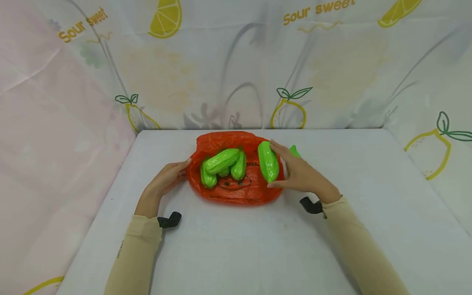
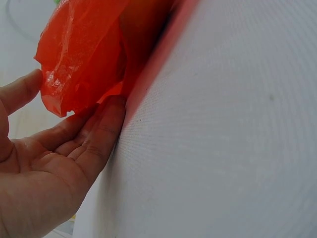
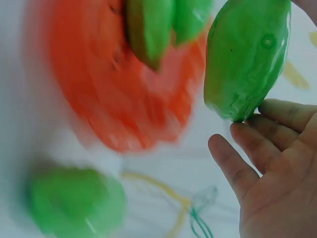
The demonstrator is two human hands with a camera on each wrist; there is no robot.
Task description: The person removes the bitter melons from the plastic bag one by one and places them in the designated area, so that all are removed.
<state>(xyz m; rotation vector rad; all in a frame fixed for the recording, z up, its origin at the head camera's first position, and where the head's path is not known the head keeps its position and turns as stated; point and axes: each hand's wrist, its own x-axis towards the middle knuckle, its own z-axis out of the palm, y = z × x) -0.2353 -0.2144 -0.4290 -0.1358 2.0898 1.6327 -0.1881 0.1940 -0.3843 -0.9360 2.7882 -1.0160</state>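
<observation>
A red plastic bag [image 1: 236, 196] lies spread on the table with its mouth wide, and several green starfruit [image 1: 222, 161] rest inside. My right hand [image 1: 300, 172] holds another green starfruit [image 1: 268, 162] over the bag's right side, thumb at its near tip and fingers at its far end. In the right wrist view that starfruit [image 3: 247, 59] stands between the fingers. My left hand [image 1: 167, 178] touches the bag's left rim. From the left wrist view, its thumb and fairly straight fingers [image 2: 101, 134] rest against the red plastic [image 2: 81, 59], with a gap between them.
One more green starfruit [image 1: 294, 150] lies on the white table [image 1: 236, 246] beyond my right hand, partly hidden by it. A printed cloth [image 1: 228, 65] with lemon drawings hangs behind the table's back edge. Black wrist cameras [image 1: 170, 220] sit at both cuffs.
</observation>
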